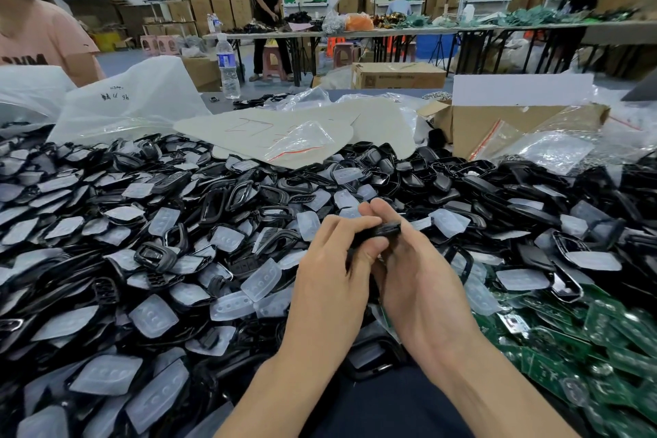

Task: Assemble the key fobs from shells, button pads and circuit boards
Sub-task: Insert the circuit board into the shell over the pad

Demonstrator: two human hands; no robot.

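Both my hands meet over the middle of the table and hold one black key fob shell between them. My left hand pinches its left end with curled fingers and thumb. My right hand grips it from the right, fingers wrapped beneath; most of the shell is hidden by them. A large heap of black shells and translucent button pads covers the table. Green circuit boards lie piled at the lower right.
Plastic bags, a cardboard sheet, an open carton and a water bottle stand behind the heap. A person in pink sits at the far left. Other workers, tables and stacked boxes fill the background.
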